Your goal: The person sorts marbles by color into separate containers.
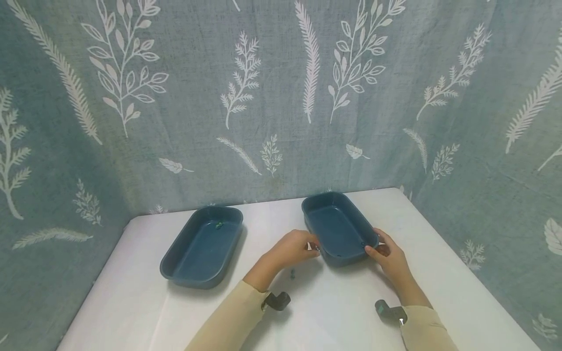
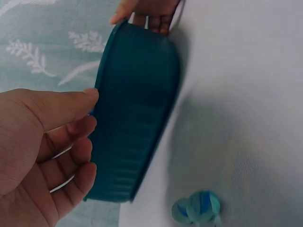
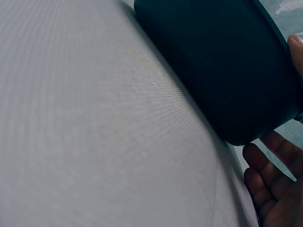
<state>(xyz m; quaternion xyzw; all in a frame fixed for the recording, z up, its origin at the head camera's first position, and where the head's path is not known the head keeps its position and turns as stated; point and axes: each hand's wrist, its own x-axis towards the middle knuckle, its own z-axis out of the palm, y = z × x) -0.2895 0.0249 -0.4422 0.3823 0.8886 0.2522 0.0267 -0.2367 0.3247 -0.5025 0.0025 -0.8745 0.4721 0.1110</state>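
At the near right corner of a dark teal rectangular tray (image 1: 338, 226), my right hand (image 1: 391, 256) grips the rim, thumb on top and fingers low on the outside; the right wrist view shows the thumb (image 3: 296, 52) at the edge. On the tray's left side my left hand (image 1: 295, 247) is loosely bent, its fingertips right at the rim. In the left wrist view a gap parts its thumb (image 2: 71, 106) from the other fingers, with nothing visible between them. Tiny dark bits lie in the tray's near end. Small round teal pieces (image 2: 196, 207) lie on the table below my left hand.
A second teal tray (image 1: 169, 265) stands to the left, with a small green piece (image 1: 219, 225) near its far end. Both trays are on a white table (image 1: 333, 317). A leaf-patterned curtain (image 1: 281, 97) closes off the back and sides.
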